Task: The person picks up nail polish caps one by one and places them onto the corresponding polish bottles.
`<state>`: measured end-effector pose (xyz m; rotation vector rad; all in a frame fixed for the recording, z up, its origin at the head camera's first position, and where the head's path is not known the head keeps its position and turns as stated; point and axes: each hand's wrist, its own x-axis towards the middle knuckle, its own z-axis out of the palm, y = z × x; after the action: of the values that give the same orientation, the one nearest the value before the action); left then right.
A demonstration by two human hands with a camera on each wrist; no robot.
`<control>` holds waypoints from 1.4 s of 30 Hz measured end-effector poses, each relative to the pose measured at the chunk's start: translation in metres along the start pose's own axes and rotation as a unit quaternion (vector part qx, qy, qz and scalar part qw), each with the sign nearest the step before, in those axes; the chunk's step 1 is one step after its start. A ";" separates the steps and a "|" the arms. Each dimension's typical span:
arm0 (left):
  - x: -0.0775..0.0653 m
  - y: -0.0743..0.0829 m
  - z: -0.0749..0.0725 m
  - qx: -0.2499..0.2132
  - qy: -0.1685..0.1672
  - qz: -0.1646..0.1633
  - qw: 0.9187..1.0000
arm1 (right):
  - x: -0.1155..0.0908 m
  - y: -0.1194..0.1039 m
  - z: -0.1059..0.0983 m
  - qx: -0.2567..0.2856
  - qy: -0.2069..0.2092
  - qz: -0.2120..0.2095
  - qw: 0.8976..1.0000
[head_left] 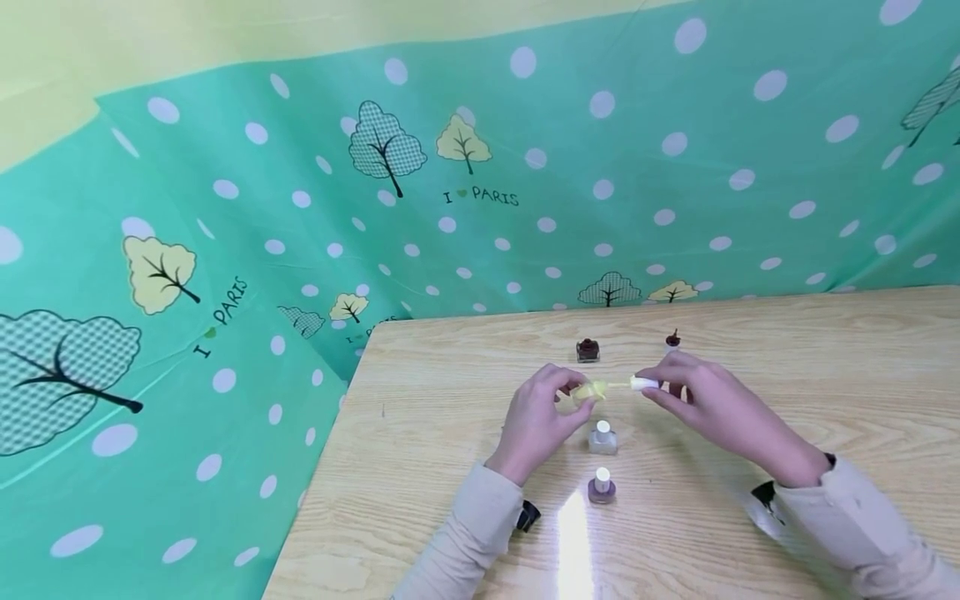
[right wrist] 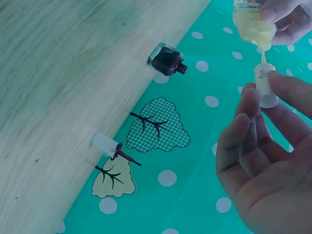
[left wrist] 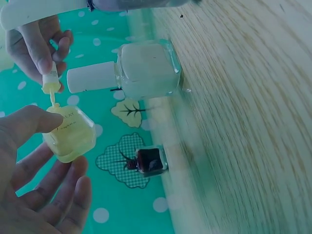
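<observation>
My left hand (head_left: 538,417) pinches a yellow nail polish bottle (left wrist: 73,134) between thumb and fingers, holding it above the table. In my right hand (head_left: 720,408) is the white brush cap (right wrist: 265,85), pinched between thumb and fingertips. Its yellow-coated brush stem shows between cap and bottle; the tip sits at or just inside the neck. Behind the hands stands an uncapped dark red polish bottle (head_left: 588,351). To its right, a white cap with a dark red brush (right wrist: 107,145) stands with the brush pointing up.
Toward me stand two capped bottles in line, a whitish polish (head_left: 603,439) and a purple polish (head_left: 602,487). The wood-grain table (head_left: 420,467) meets a green dotted cloth (head_left: 480,275) at its back and left edges.
</observation>
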<state>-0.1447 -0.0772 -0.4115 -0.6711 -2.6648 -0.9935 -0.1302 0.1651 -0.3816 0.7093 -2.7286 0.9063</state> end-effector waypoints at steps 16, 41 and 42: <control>-0.001 0.007 0.000 0.005 -0.008 0.014 1.000 | 0.001 -0.004 0.003 0.009 -0.021 -0.009 1.000; 0.002 0.014 0.003 0.035 0.012 0.058 0.998 | 0.007 -0.007 0.010 0.007 -0.034 -0.031 0.999; 0.002 0.014 0.003 0.035 0.015 0.061 0.997 | 0.007 -0.006 0.010 0.006 -0.035 -0.030 0.999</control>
<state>-0.1396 -0.0657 -0.4050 -0.7885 -2.5846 -0.8679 -0.1331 0.1519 -0.3842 0.8350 -2.7478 0.9024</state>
